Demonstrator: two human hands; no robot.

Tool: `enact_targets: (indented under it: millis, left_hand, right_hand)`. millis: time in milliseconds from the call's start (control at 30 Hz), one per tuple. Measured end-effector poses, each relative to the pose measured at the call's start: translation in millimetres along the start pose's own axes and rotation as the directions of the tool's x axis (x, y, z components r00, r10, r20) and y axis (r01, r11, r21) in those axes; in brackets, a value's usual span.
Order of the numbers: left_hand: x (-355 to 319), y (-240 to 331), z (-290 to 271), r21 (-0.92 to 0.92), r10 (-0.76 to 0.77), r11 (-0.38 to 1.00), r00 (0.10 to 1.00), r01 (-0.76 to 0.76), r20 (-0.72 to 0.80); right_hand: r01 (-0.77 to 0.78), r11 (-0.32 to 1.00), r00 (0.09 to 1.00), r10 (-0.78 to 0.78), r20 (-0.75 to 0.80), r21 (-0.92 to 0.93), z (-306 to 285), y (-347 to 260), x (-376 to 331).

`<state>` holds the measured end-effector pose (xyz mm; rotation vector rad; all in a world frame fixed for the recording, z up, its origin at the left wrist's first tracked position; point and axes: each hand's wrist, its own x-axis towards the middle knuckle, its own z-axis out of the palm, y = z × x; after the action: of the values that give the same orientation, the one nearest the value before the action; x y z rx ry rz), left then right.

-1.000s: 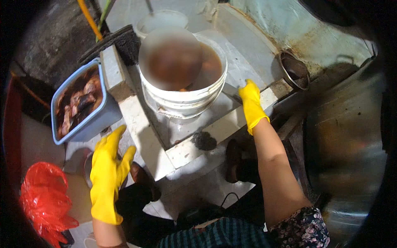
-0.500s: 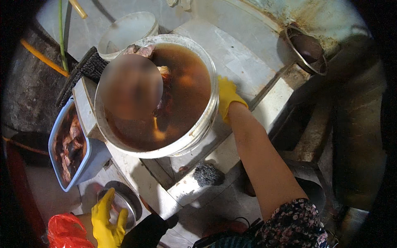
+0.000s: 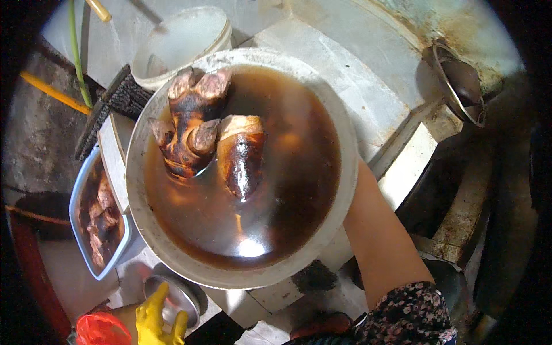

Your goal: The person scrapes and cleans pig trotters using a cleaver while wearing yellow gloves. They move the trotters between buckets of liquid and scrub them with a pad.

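Observation:
A big pale bucket [image 3: 351,167] fills the middle of the view, nearly full of brown liquid [image 3: 299,190]. Charred animal feet [image 3: 190,135] with hooves stick out of it on the left. Beside them floats a browned, shiny cut piece of leg [image 3: 241,164]. My right forearm [image 3: 384,236] reaches up against the bucket's right side; the hand itself is hidden behind the bucket. At the lower left my left hand [image 3: 158,322], in a yellow rubber glove, has its fingers apart and holds nothing. Next to it lies a round metal bowl [image 3: 183,302].
A blue-rimmed tub [image 3: 73,213] holding meat pieces stands at left. Behind the bucket is a smaller white bucket [image 3: 221,43]. A dark scorched drum [image 3: 31,132] is at far left, a metal pan [image 3: 463,92] at upper right. Pale blocks [image 3: 411,161] border the right.
The bucket appears larger and nearer, covering more of the blocks and hiding my right glove, which showed at its side before. My left hand has shifted slightly down and right.

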<state>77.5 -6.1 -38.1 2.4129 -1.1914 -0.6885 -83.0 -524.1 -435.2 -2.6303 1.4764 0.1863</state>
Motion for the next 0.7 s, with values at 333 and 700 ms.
enact_targets:
  millis: [333, 700]
  left_hand:
    - [-30, 32, -3, 0.333, -0.001, 0.943, 1.0, -0.004, 0.014]
    - [-97, 14, 3, 0.263, 0.227, 0.942, 0.973, -0.207, -0.048]
  right_hand:
    - [0.198, 0.953, 0.98, -0.184, -0.08, 0.23, -106, 4, -33]
    - [-0.62, 0.573, 0.646, 0.76, -0.065, 0.536, -229, 82, -302]
